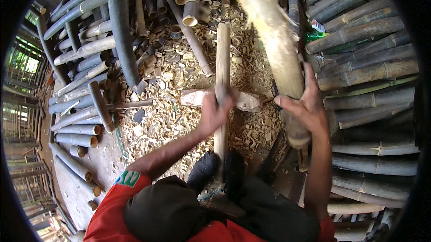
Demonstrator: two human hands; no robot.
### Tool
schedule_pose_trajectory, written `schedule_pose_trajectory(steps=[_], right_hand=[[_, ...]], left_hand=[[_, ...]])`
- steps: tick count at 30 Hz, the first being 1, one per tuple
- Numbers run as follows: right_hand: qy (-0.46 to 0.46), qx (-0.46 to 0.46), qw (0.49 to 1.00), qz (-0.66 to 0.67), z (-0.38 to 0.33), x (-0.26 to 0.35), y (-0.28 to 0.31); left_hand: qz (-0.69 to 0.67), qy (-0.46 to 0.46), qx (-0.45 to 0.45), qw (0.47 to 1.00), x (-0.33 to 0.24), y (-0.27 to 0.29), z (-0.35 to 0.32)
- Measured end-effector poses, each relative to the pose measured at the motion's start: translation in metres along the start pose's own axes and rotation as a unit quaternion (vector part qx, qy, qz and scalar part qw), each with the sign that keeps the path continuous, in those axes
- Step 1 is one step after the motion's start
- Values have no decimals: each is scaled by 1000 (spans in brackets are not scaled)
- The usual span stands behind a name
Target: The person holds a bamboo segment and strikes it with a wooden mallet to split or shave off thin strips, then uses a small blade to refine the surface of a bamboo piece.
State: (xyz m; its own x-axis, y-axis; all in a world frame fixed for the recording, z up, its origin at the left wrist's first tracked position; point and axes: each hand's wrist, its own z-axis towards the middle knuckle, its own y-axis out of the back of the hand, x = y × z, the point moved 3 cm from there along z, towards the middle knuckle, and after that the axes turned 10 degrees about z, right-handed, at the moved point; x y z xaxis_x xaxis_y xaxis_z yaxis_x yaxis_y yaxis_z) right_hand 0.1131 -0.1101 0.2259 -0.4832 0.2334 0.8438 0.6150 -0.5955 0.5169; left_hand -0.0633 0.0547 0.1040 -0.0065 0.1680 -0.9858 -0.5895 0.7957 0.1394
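Observation:
My left hand (216, 111), slightly blurred, is closed round a smooth wooden stick (222, 55) that runs from between my feet to the far side. Beneath the stick and that hand, a rough pale piece of wood (192, 97) lies crosswise on the chips. On the right, my right hand (306, 107) grips a thick, pale, log-like piece of wood (287, 69), thumb across its near part and a finger along its right side. The far end of this piece looks frayed and is smeared by motion.
Wood chips (161, 125) cover the ground ahead. Bamboo poles are stacked at the left (123, 35) and right (372, 75), with cut bamboo tubes (191, 4) at the far side. A T-shaped wooden tool (101, 107) lies left. My dark-covered feet (202, 170) flank the stick.

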Motion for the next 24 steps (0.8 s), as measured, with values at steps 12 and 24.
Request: schedule_pose_trajectory(steps=[12,24], right_hand=[[-159,-114,931,309,-47,-16,18],[-145,-143,938,279,-65,-44,10]], left_hand=[[-82,99,103,986,-72,20,152],[-7,155,342,927,4,-67,124]])
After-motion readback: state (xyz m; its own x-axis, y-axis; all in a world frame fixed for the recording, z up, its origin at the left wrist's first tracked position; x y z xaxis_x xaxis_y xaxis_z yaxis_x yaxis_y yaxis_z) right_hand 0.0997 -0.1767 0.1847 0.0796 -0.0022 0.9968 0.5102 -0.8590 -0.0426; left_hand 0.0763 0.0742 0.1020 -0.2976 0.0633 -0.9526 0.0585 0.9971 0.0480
